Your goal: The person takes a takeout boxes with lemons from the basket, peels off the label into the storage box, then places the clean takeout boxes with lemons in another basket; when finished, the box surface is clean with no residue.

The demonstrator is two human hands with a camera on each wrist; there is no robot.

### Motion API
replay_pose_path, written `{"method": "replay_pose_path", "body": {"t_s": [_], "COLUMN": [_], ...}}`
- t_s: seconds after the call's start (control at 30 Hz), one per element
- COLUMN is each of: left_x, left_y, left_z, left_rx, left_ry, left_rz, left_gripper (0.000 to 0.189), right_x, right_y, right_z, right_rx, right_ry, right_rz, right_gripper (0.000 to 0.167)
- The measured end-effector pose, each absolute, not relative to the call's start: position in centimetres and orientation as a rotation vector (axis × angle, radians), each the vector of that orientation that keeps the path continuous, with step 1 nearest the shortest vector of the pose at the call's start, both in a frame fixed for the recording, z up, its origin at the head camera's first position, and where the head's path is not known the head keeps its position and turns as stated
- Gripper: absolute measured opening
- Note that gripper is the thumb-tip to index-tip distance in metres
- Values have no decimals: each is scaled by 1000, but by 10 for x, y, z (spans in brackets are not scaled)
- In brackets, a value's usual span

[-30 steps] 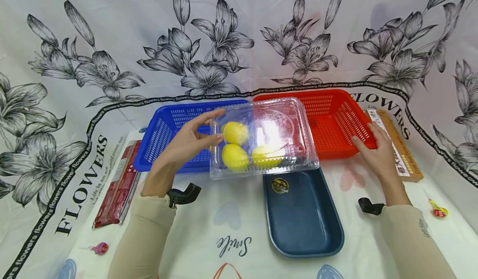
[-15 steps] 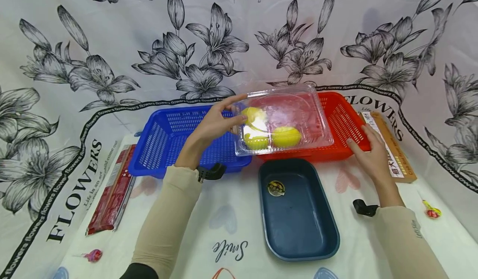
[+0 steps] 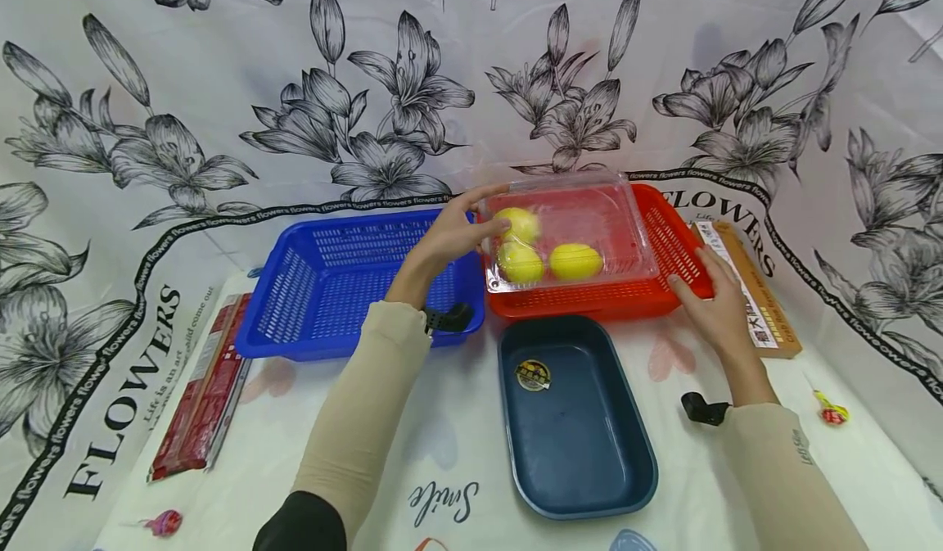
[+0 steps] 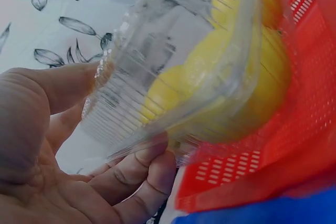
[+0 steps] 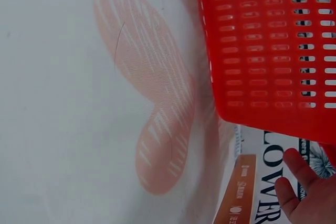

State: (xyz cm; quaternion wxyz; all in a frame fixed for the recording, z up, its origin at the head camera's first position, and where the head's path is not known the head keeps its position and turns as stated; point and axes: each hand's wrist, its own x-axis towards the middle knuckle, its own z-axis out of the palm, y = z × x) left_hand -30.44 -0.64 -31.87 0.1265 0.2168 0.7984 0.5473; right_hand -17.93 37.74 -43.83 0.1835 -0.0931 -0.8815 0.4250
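Note:
In the head view my left hand (image 3: 449,236) holds a clear plastic clamshell box (image 3: 604,215) by its left edge, thumb on the near side. Three yellow lemons (image 3: 576,262) show through the plastic, bunched toward the left and front. The box is over the red basket (image 3: 589,304) and covers much of it; whether it touches the bottom is hidden. From the left wrist, the lemons (image 4: 231,87) press together behind the ridged wall. My right hand (image 3: 718,305) touches the red basket's right end with fairly straight fingers; the right wrist view shows two fingertips (image 5: 291,169) beside its corner.
A blue basket (image 3: 295,342) stands left of the red one. In front lies a dark blue tray (image 3: 575,444). A red packet (image 3: 199,395) is at left, a cardboard box (image 3: 751,289) at right. Lollipops lie at left (image 3: 165,522) and right (image 3: 832,412).
My left hand has carried the clamshell box rightward and back, from between the baskets to over the red one. The lemons inside have shifted. My right hand stays at the red basket's right end.

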Motion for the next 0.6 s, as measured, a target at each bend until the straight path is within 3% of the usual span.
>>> {"method": "replay_pose_path", "body": {"t_s": [0.6], "left_x": [-341], "left_y": [48], "left_z": [-354], "left_rx": [565], "left_ry": [2244], "left_rz": [1679], "left_gripper": [55], "right_x": [-178], "right_y": [374], "right_z": [-437], "right_rx": [-271], "right_ry": [-2454], "right_rz": [1189], "right_gripper": [70]}}
